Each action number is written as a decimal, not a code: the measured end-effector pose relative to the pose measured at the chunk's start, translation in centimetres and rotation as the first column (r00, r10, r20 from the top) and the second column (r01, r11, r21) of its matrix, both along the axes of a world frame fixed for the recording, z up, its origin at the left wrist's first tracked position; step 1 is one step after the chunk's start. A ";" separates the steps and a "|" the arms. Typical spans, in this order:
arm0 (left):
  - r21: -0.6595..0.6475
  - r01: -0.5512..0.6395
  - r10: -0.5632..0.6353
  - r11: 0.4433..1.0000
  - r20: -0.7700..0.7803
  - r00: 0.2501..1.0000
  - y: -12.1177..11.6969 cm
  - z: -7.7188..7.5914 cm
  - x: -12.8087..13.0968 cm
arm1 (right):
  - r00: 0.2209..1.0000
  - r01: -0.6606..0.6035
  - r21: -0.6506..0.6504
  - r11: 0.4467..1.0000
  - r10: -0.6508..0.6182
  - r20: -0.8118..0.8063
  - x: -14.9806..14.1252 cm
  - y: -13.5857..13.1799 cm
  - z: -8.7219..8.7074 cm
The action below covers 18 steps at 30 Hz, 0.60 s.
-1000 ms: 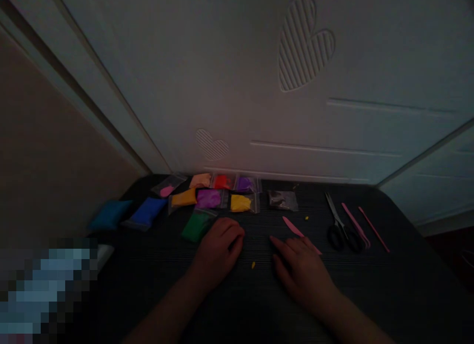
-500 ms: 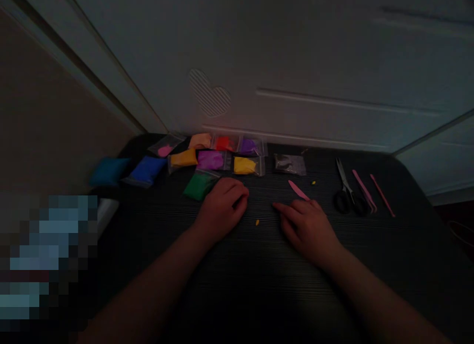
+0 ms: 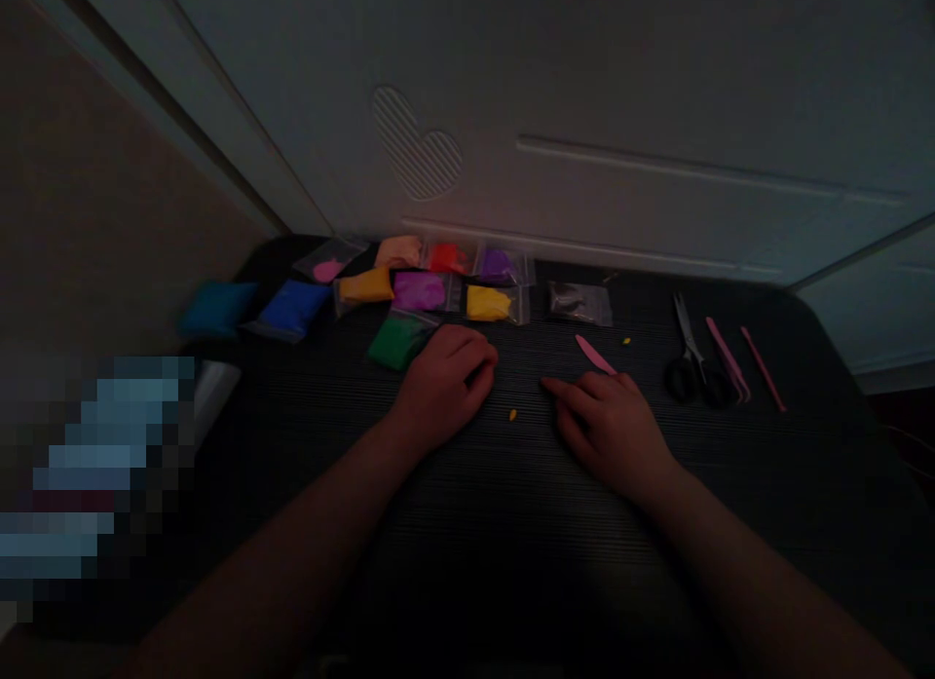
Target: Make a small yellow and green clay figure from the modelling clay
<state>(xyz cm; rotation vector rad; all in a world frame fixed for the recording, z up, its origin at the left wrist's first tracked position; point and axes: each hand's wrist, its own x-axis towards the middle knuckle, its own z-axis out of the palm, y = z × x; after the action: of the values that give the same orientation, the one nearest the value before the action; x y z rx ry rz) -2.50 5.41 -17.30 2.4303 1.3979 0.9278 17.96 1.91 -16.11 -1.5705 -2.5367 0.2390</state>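
My left hand (image 3: 445, 382) rests on the dark table (image 3: 438, 572), beside a bag of green clay (image 3: 394, 341). Its fingers are curled in toward the thumb, and whatever they may hold is hidden. Across from it, my right hand (image 3: 614, 426) lies with the index finger stretched out to the tabletop and no object visible in it. A tiny orange-yellow piece (image 3: 512, 415) sits between the two hands. Just beyond the right knuckles lies a pink plastic knife (image 3: 594, 353), its near end hidden by the hand. Another small yellow piece (image 3: 626, 341) is farther back.
Bagged clay lines the back: blue (image 3: 292, 309), teal (image 3: 217, 309), orange (image 3: 365, 287), magenta (image 3: 420, 291), yellow (image 3: 489, 303) and dark (image 3: 577, 301). On the right are scissors (image 3: 687, 343), pink tweezers (image 3: 727, 358) and a thin pink tool (image 3: 764, 367). A white panel (image 3: 657, 94) stands behind.
The view has tilted down slightly, so everything sits higher in the picture. Both hands keep almost the same pose and place on the table.
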 end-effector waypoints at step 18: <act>0.009 -0.002 0.002 1.000 0.015 1.000 0.0 0.0 0.0 | 1.000 -0.001 -0.024 1.000 0.000 -0.027 0.2 0.1 0.0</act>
<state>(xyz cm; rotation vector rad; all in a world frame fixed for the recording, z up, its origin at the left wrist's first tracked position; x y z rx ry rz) -2.47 5.36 -17.33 2.4237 1.3946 0.9530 18.12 2.05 -16.13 -1.5645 -2.5233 0.2892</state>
